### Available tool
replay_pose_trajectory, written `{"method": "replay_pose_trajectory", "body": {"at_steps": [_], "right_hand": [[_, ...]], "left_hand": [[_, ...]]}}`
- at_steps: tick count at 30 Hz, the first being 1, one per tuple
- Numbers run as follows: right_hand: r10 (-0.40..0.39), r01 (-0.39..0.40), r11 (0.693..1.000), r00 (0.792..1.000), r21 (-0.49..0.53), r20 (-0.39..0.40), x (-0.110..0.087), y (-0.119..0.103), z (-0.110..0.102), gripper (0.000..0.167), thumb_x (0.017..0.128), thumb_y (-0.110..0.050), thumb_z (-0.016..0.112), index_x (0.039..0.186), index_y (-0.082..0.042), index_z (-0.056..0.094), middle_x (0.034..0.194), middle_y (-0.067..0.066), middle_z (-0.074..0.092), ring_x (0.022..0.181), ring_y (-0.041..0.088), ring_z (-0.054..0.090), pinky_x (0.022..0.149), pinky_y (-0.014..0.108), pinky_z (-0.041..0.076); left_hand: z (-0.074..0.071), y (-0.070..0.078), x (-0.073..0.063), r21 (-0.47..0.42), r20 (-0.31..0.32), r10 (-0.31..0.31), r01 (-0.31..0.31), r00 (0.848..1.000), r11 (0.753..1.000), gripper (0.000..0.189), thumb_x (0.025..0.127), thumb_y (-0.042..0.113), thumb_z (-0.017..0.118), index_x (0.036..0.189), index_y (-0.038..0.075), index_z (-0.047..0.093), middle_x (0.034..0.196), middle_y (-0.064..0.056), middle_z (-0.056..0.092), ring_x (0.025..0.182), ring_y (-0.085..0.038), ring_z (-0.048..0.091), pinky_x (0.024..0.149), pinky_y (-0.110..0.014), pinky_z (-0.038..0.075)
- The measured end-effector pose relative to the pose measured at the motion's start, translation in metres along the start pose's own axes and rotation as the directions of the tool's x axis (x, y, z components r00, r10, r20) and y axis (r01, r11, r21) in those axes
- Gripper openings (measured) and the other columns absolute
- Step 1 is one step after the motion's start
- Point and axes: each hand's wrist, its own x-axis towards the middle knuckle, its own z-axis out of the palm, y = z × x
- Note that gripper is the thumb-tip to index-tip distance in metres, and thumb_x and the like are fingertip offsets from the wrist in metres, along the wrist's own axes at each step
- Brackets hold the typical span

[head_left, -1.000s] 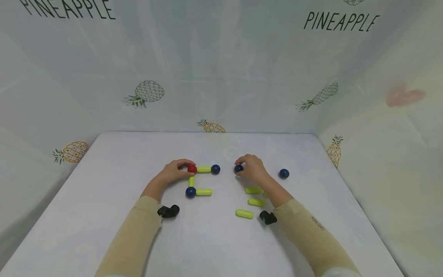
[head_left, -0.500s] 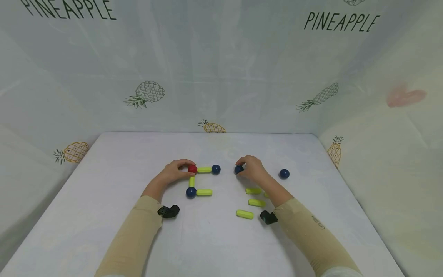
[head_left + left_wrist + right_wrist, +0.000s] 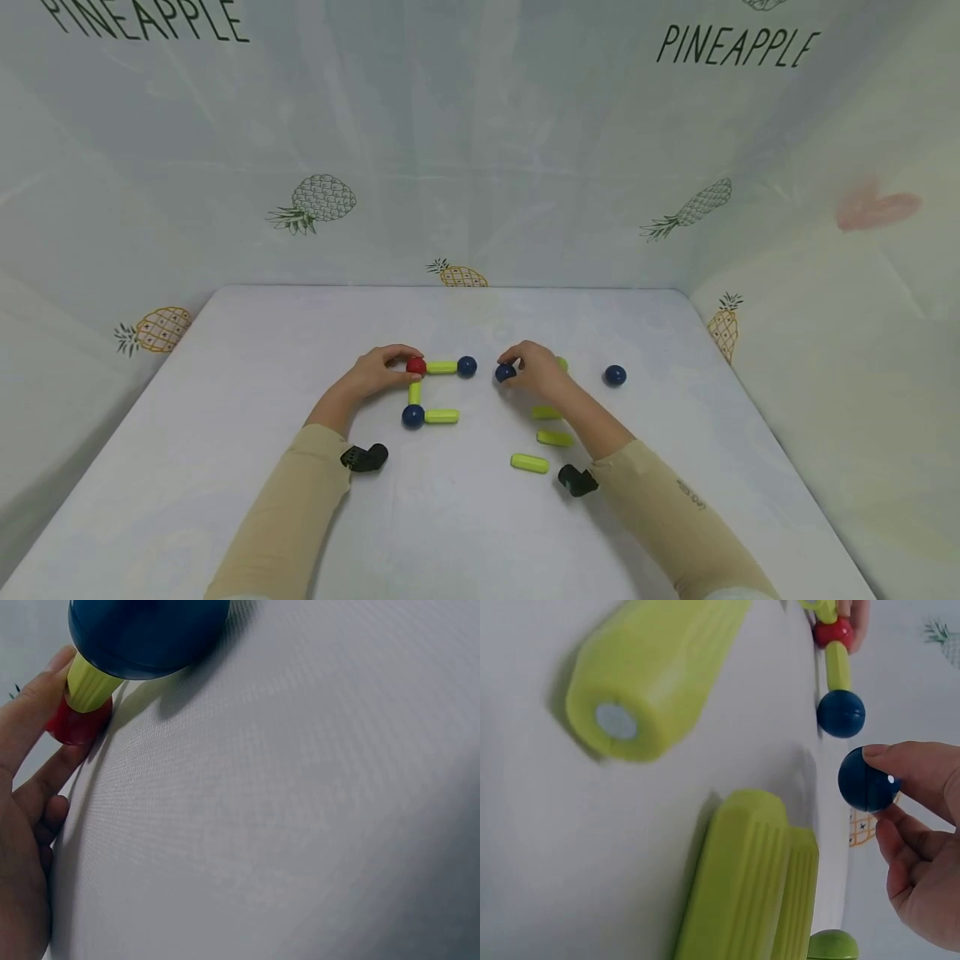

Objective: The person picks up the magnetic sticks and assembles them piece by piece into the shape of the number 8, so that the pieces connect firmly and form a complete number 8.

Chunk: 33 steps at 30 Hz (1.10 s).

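Observation:
My left hand [image 3: 378, 371] pinches a red ball [image 3: 416, 367] between thumb and fingers. A yellow-green rod runs from that ball to a blue ball [image 3: 467, 367] on its right, and another rod [image 3: 415, 393] joins it to a nearer blue ball [image 3: 413, 417]. From the nearer ball a third rod [image 3: 442, 417] points right, its far end free. My right hand [image 3: 538, 372] holds a separate blue ball [image 3: 867, 780] between thumb and fingertips, apart from the joined pieces. In the left wrist view the nearer blue ball [image 3: 150, 634] partly covers the rod and the red ball.
Loose yellow-green rods lie by my right forearm, among them a front one [image 3: 530, 463] and another [image 3: 554, 438]; one more [image 3: 562, 364] shows partly behind the right hand. A loose blue ball [image 3: 615, 376] sits farther right. Patterned cloth hangs behind the white table [image 3: 300, 317].
My right hand has moved slightly left and nearer with its blue ball, uncovering a rod behind it. The left hand and the joined pieces stay in place.

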Motion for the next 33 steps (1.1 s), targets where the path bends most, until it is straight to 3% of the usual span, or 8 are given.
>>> {"method": "replay_pose_trajectory", "body": {"at_steps": [10, 21, 33], "right_hand": [[-0.030, 0.029, 0.999, 0.999, 0.044, 0.021, -0.010, -0.012, 0.008, 0.042, 0.078, -0.012, 0.083, 0.117, -0.008, 0.069, 0.095, 0.001, 0.062, 0.084, 0.018, 0.055, 0.068, 0.029, 0.046], [-0.013, 0.009, 0.992, 0.999, 0.128, 0.032, -0.020, -0.021, 0.014, 0.044, 0.080, -0.014, 0.082, 0.120, -0.009, 0.067, 0.096, 0.000, 0.063, 0.085, 0.017, 0.055, 0.072, 0.031, 0.048], [-0.068, 0.058, 0.971, 0.997, 0.232, 0.035, -0.022, -0.024, 0.025, 0.051, 0.076, -0.009, 0.084, 0.122, -0.005, 0.065, 0.097, -0.002, 0.065, 0.083, 0.015, 0.057, 0.072, 0.029, 0.048]], "left_hand": [[0.001, -0.001, 0.000, -0.006, -0.001, -0.001, 0.001, 1.000, 1.000, 0.044, 0.083, 0.037, 0.078, 0.123, 0.022, 0.066, 0.130, -0.005, 0.058, 0.128, -0.030, 0.043, 0.108, -0.052, 0.030], [0.001, -0.001, 0.001, 0.000, -0.006, -0.001, 0.001, 1.000, 1.000, 0.044, 0.082, 0.037, 0.078, 0.123, 0.023, 0.066, 0.130, -0.005, 0.058, 0.128, -0.030, 0.043, 0.108, -0.051, 0.031], [0.000, 0.001, 0.001, 0.005, -0.004, 0.003, -0.003, 1.000, 1.000, 0.044, 0.083, 0.036, 0.078, 0.123, 0.023, 0.065, 0.130, -0.005, 0.058, 0.127, -0.030, 0.044, 0.108, -0.051, 0.031]]}}
